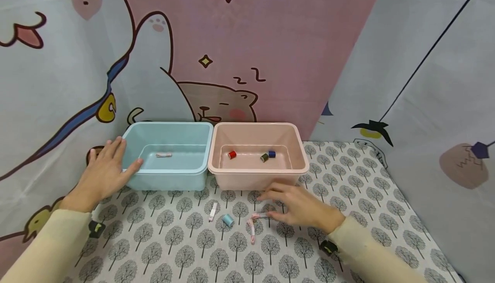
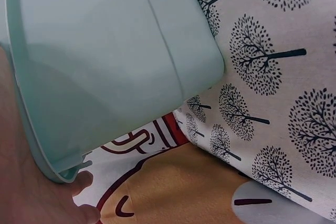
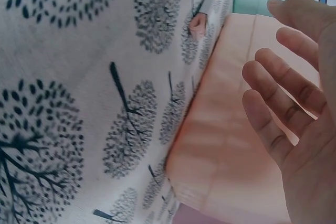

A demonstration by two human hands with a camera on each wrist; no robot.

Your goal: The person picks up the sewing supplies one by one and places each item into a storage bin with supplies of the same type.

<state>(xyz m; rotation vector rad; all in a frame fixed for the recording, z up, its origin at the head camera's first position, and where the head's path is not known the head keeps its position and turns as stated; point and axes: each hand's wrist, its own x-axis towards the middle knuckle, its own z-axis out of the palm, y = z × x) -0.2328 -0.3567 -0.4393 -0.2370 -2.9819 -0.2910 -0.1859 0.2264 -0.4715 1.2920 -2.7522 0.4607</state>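
At the left of the frame, the left hand (image 1: pixel 102 173) rests on the rim of a light-blue rectangular plastic bin (image 1: pixel 166 182), its fingers extended along the left side and its thumb over the near edge, with nothing picked up. Inside the bin, a small whitish flat strip (image 1: pixel 163 155) lies with its long axis running left to right.

At the lower centre, on a white cloth printed with grey trees (image 1: pixel 201 266), a short white flat strip (image 1: pixel 212 212) stretches steeply from upper right to lower left. Just beside it, a light-blue thread spool (image 1: pixel 227 220) lies on its side, its axis slanting from upper left to lower right.

Right of centre, a pale-pink rectangular plastic bin (image 1: pixel 239 182) holds a red spool (image 1: pixel 232 155), a green spool (image 1: pixel 264 157) and a navy-blue spool (image 1: pixel 272 154). Below it, a pink-and-grey folded strip (image 1: pixel 253 231) forms an L, one leg pointing down the frame, the other right.

That leg ends by the right hand (image 1: pixel 303 205), whose fingers are loosely spread, pinching nothing; whether the thumb touches the strip, I cannot tell.

Four pieces are inside the bins and three outside, so the work looks part done.
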